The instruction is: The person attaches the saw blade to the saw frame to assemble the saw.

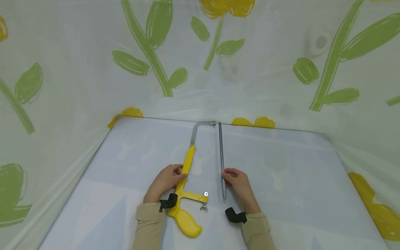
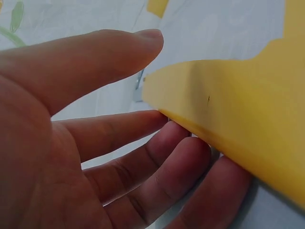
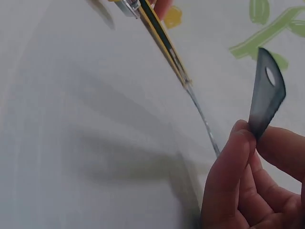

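A hacksaw frame point(image 1: 188, 161) with a yellow body, a yellow handle point(image 1: 187, 224) and a bent metal front arm point(image 1: 194, 133) extends away from me in the head view. My left hand point(image 1: 165, 180) holds its yellow bar, fingers along one edge; in the left wrist view the thumb point(image 2: 109, 59) crosses above. Just right of the frame, my right hand point(image 1: 237, 182) pinches a thin grey hacksaw blade point(image 1: 221, 149) near its close end between thumb and fingers. That blade end point(image 3: 269, 90) shows a hole in the right wrist view. Blade and frame lie nearly side by side, apart at the near end.
A wing nut point(image 1: 204, 207) hangs at the frame's near yellow arm. Both hands are over a pale, faintly printed table surface point(image 1: 290, 194). A white curtain point(image 1: 265, 76) with green leaves and yellow flowers surrounds the table's back and sides. Black wrist mounts sit on both wrists.
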`<state>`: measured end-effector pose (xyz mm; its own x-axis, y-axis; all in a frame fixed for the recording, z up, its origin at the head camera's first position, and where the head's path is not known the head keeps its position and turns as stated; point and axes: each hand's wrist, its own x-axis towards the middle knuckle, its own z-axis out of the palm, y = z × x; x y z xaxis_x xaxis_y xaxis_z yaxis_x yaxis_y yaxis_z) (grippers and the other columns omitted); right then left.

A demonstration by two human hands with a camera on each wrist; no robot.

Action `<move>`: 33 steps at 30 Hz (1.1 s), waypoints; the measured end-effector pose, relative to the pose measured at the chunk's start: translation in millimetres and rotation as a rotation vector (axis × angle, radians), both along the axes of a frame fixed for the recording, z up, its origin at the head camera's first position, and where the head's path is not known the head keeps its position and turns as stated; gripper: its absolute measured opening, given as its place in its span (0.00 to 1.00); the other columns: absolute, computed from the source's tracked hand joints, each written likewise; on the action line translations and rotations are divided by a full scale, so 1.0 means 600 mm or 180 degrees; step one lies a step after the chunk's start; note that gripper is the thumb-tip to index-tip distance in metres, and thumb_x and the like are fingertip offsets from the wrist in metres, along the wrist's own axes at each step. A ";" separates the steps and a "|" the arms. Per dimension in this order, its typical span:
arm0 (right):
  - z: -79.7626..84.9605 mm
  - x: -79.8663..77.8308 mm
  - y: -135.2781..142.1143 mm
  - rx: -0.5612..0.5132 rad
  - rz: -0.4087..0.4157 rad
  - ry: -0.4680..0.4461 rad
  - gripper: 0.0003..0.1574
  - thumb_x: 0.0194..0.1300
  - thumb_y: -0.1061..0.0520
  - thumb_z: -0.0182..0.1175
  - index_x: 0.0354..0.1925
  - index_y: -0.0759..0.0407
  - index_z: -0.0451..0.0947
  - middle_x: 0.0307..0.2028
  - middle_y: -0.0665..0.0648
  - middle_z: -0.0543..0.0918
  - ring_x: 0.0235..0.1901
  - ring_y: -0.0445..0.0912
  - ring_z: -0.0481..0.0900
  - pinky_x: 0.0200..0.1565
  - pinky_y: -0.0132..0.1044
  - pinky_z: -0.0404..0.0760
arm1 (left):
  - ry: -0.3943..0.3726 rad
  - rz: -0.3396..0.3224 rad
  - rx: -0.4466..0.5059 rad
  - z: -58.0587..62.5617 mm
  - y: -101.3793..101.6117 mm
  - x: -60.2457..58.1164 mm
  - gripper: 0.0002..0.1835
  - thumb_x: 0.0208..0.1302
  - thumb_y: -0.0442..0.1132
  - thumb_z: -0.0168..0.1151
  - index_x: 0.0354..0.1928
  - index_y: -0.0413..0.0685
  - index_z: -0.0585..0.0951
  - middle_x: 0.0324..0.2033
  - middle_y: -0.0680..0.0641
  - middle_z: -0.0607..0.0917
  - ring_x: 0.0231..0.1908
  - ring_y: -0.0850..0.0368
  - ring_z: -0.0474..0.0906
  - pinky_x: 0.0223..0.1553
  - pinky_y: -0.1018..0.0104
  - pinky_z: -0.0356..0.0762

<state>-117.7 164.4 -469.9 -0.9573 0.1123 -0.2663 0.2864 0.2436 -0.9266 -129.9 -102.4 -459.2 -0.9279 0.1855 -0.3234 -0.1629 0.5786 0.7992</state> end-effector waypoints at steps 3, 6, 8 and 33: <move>-0.002 -0.008 -0.008 0.0031 0.0015 -0.0008 0.19 0.57 0.53 0.63 0.44 0.63 0.78 0.33 0.56 0.83 0.28 0.42 0.77 0.33 0.32 0.77 | 0.0011 -0.0007 0.0002 0.000 0.002 0.000 0.29 0.59 0.48 0.62 0.61 0.47 0.70 0.39 0.49 0.75 0.22 0.57 0.73 0.26 0.67 0.72; -0.002 -0.016 -0.013 0.0064 0.0018 -0.0027 0.18 0.58 0.54 0.62 0.44 0.62 0.78 0.33 0.56 0.83 0.28 0.43 0.77 0.33 0.33 0.77 | 0.0017 -0.0020 0.0002 0.000 0.004 0.000 0.29 0.59 0.48 0.61 0.61 0.46 0.71 0.39 0.49 0.75 0.23 0.57 0.73 0.26 0.67 0.72; -0.001 -0.019 -0.017 0.0086 0.0020 -0.0027 0.17 0.58 0.55 0.62 0.44 0.63 0.78 0.32 0.56 0.83 0.27 0.43 0.77 0.32 0.33 0.77 | 0.0025 -0.0029 -0.0020 -0.001 0.005 -0.001 0.28 0.59 0.48 0.61 0.61 0.46 0.70 0.39 0.49 0.75 0.23 0.57 0.72 0.26 0.67 0.73; 0.004 -0.027 -0.028 0.0127 0.0041 -0.0123 0.16 0.57 0.55 0.62 0.43 0.63 0.79 0.30 0.55 0.83 0.25 0.43 0.76 0.29 0.34 0.77 | 0.0064 0.0081 -0.0022 -0.006 0.003 0.000 0.28 0.59 0.47 0.62 0.60 0.48 0.71 0.38 0.49 0.74 0.23 0.58 0.73 0.27 0.67 0.73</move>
<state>-133.7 147.5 -467.4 -0.9478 0.1113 -0.2988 0.3185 0.2839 -0.9044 -129.9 -100.7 -462.5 -0.9386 0.1596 -0.3059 -0.1616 0.5800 0.7984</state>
